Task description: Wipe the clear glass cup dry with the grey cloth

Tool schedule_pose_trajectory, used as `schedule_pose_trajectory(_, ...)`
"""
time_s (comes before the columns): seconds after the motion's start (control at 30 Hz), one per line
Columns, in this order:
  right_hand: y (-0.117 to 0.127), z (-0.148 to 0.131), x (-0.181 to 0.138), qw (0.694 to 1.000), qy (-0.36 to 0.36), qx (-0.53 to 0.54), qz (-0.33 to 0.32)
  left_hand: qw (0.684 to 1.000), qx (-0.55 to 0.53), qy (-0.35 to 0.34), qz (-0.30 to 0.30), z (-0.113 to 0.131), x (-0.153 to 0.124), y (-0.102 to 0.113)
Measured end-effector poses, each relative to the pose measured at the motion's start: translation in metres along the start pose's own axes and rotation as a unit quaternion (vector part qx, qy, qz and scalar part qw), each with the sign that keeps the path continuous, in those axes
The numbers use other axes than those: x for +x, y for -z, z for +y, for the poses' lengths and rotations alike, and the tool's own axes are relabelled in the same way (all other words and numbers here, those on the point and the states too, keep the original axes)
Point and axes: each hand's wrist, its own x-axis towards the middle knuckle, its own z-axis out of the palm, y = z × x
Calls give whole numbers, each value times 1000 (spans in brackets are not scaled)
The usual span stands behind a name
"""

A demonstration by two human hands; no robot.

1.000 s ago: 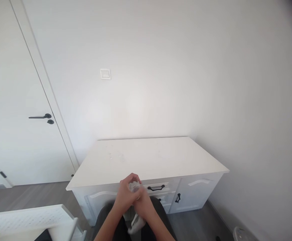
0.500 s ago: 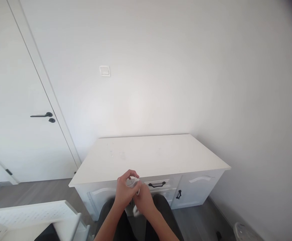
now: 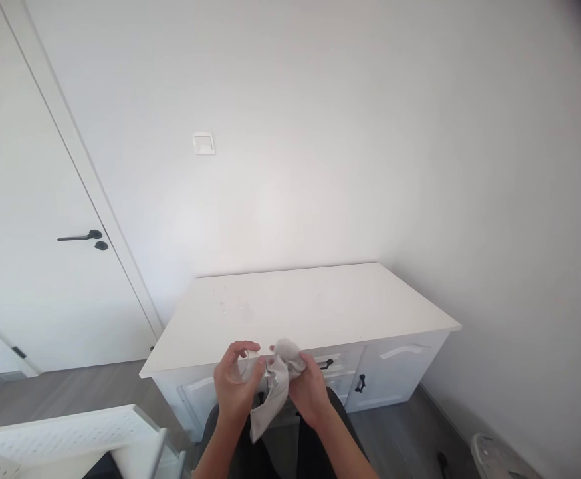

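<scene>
Both my hands are raised in front of a low white cabinet (image 3: pixel 320 306), just before its front edge. Between them hangs a small light-grey cloth (image 3: pixel 274 386), limp like a sock, its lower end dangling down. My right hand (image 3: pixel 311 391) grips its upper part with closed fingers. My left hand (image 3: pixel 235 384) pinches the cloth's left side, thumb and fingers curled. My dark-trousered legs show below the hands.
The cabinet has a drawer and doors with black handles (image 3: pixel 360 383). A white door with a black lever handle (image 3: pixel 82 236) stands at the left. A white perforated rack (image 3: pixel 61 436) sits at the lower left. A pale basket (image 3: pixel 494 459) is on the grey floor at the lower right.
My hands have moved apart and risen a little. The cloth, bunched between them before, now hangs open and stretched between both hands.
</scene>
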Motion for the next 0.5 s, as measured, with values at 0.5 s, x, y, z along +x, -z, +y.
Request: schedule_pose_trajectory(0.5, -45, 22, -10, 992, 19, 100, 81, 997, -3, -51, 66, 10, -26, -22)
